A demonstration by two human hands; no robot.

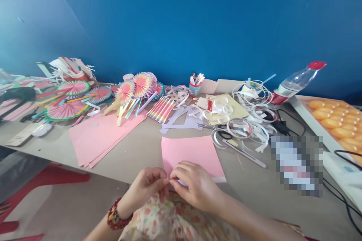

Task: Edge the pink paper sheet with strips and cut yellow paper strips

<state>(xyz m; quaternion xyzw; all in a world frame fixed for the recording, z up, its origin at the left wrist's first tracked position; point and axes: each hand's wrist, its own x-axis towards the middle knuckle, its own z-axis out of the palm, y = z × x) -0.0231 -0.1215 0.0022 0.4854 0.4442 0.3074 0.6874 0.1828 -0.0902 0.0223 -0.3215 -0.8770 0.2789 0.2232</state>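
Observation:
A pink paper sheet (189, 152) lies at the near edge of the table, its far edge curling up slightly. A whitish strip (219, 179) runs along its near edge. At the sheet's near left corner, my left hand (151, 184) is closed in a pinch, thumb against fingers. My right hand (195, 186) pinches the same corner, fingertips almost touching those of the left. Fingers hide the exact edge between them. To the right lies a slim white cutter knife (244, 153), near black-handled scissors (225, 134) partly covered by curled tape strips.
Stacked pink sheets (104, 135) lie left, with folded paper fans (143, 84) behind. A striped pleated paper (161, 109) sits mid-table. Beyond are a pen cup (194, 89) and tangled white strips (240, 128). At right are a tilted bottle (294, 83) and cables (339, 196).

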